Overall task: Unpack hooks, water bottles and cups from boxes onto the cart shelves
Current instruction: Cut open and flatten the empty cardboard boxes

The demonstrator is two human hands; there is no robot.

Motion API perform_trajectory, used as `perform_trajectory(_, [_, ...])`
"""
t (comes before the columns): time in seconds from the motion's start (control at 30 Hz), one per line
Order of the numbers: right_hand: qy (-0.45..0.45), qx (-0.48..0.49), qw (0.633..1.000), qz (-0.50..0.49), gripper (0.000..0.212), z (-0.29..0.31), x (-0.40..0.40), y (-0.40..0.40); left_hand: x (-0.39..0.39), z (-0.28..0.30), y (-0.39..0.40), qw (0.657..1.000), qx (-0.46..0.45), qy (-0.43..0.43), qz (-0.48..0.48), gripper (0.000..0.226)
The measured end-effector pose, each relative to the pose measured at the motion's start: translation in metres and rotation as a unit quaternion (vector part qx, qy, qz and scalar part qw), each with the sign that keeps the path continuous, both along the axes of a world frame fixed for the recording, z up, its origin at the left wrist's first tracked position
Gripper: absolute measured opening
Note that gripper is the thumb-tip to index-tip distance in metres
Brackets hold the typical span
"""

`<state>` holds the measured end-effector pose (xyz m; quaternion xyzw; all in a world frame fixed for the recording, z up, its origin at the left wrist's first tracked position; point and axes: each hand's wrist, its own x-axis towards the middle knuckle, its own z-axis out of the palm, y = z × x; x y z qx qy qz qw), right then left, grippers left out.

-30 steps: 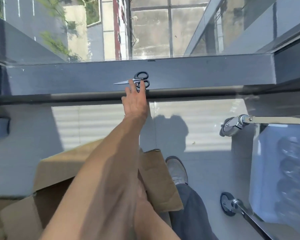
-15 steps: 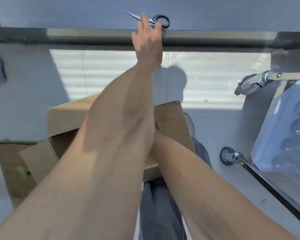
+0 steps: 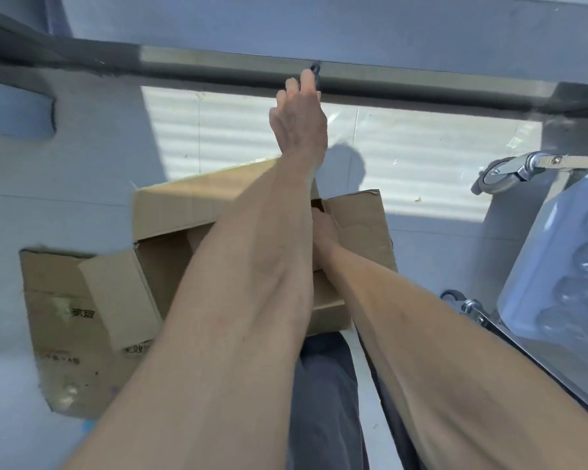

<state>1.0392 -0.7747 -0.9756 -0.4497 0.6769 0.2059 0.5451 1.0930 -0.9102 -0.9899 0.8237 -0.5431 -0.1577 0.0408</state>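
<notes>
**Left hand at the ledge, right hand on the box**

The open cardboard box (image 3: 218, 212) sits on the floor at centre. Your right hand (image 3: 323, 228) rests on its 3 o'clock flap; whether those fingers grip, you cannot tell. At 12 o'clock, your left hand (image 3: 299, 120) curls its fingers around black scissors (image 3: 315, 72), barely visible.

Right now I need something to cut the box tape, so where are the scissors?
In the head view, the scissors are top centre at the window ledge, with only a black handle loop showing past the left hand.
</notes>
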Motion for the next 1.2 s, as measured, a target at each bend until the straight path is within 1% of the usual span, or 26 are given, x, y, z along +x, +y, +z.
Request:
perform_trajectory(0.07, [0.006, -0.025, 1.000, -0.009, 0.016, 0.015, -0.005, 0.001, 0.006, 0.019, 0.021, 0.997, 0.008, 0.041, 0.070, 0.013])
perform_trajectory(0.13, [0.011, -0.061, 0.997, -0.055, 0.019, 0.036, -0.009, 0.002, 0.013, 0.039, 0.047, 0.986, 0.014, 0.097, 0.139, 0.007])
perform_trajectory(0.2, [0.029, -0.104, 0.988, -0.108, 0.023, 0.059, -0.008, -0.001, 0.020, 0.060, 0.076, 0.963, 0.013, 0.146, 0.228, 0.005])
perform_trajectory(0.27, [0.054, -0.157, 0.978, -0.127, 0.025, 0.078, -0.003, -0.003, 0.030, 0.082, 0.105, 0.933, 0.021, 0.179, 0.311, 0.010])
perform_trajectory(0.3, [0.071, -0.183, 0.972, -0.127, 0.028, 0.087, 0.001, -0.002, 0.036, 0.091, 0.121, 0.922, 0.032, 0.192, 0.335, 0.013])
perform_trajectory(0.33, [0.073, -0.203, 0.968, -0.128, 0.031, 0.096, 0.006, 0.001, 0.041, 0.099, 0.137, 0.913, 0.045, 0.213, 0.344, 0.016])
perform_trajectory(0.4, [0.032, -0.223, 0.965, -0.132, 0.034, 0.109, 0.020, 0.013, 0.050, 0.112, 0.171, 0.906, 0.084, 0.272, 0.312, 0.023])
perform_trajectory(0.47, [-0.020, -0.221, 0.970, -0.098, 0.031, 0.116, 0.034, 0.030, 0.057, 0.118, 0.203, 0.897, 0.116, 0.327, 0.275, 0.024])
perform_trajectory(0.5, [-0.033, -0.209, 0.975, -0.065, 0.029, 0.119, 0.040, 0.041, 0.060, 0.120, 0.218, 0.893, 0.120, 0.336, 0.274, 0.024])
perform_trajectory(0.6, [-0.025, -0.197, 0.980, 0.024, 0.019, 0.122, 0.047, 0.078, 0.063, 0.122, 0.261, 0.884, 0.133, 0.319, 0.315, 0.019])
perform_trajectory(0.67, [-0.026, -0.196, 0.980, 0.028, 0.012, 0.120, 0.043, 0.104, 0.061, 0.114, 0.286, 0.876, 0.153, 0.310, 0.337, 0.020])
perform_trajectory(0.73, [-0.037, -0.188, 0.981, 0.018, 0.011, 0.123, 0.036, 0.128, 0.058, 0.113, 0.305, 0.864, 0.165, 0.308, 0.364, 0.021])
perform_trajectory(0.8, [-0.023, -0.187, 0.982, 0.007, 0.018, 0.128, 0.023, 0.143, 0.053, 0.111, 0.322, 0.836, 0.159, 0.292, 0.436, 0.024])
perform_trajectory(0.87, [0.011, -0.182, 0.983, -0.023, 0.019, 0.136, 0.001, 0.155, 0.046, 0.111, 0.342, 0.782, 0.156, 0.285, 0.533, 0.028])
perform_trajectory(0.9, [0.025, -0.178, 0.983, -0.029, 0.017, 0.139, -0.010, 0.161, 0.042, 0.112, 0.351, 0.755, 0.154, 0.295, 0.565, 0.026])
perform_trajectory(0.93, [0.036, -0.168, 0.985, -0.021, 0.017, 0.143, -0.020, 0.166, 0.036, 0.114, 0.356, 0.740, 0.162, 0.311, 0.573, 0.022])
perform_trajectory(0.97, [0.040, -0.159, 0.986, -0.009, 0.018, 0.146, -0.028, 0.173, 0.031, 0.116, 0.360, 0.737, 0.168, 0.325, 0.568, 0.018])
perform_trajectory(1.0, [0.035, -0.146, 0.989, -0.005, 0.020, 0.148, -0.033, 0.181, 0.026, 0.117, 0.363, 0.742, 0.174, 0.329, 0.557, 0.017])
perform_trajectory(1.03, [0.032, -0.132, 0.990, 0.021, 0.023, 0.151, -0.036, 0.191, 0.022, 0.115, 0.366, 0.751, 0.179, 0.326, 0.545, 0.019])
perform_trajectory(1.07, [0.035, -0.125, 0.988, 0.079, 0.025, 0.153, -0.038, 0.201, 0.017, 0.116, 0.370, 0.762, 0.182, 0.322, 0.532, 0.020])
perform_trajectory(1.13, [0.050, -0.138, 0.963, 0.227, 0.022, 0.155, -0.039, 0.216, 0.009, 0.125, 0.374, 0.778, 0.180, 0.325, 0.506, 0.019])
perform_trajectory(1.17, [0.047, -0.151, 0.948, 0.275, 0.016, 0.157, -0.038, 0.220, 0.008, 0.131, 0.375, 0.789, 0.179, 0.327, 0.488, 0.016])
perform_trajectory(1.2, [0.035, -0.148, 0.943, 0.295, 0.011, 0.156, -0.037, 0.223, 0.008, 0.135, 0.375, 0.804, 0.181, 0.327, 0.463, 0.012])
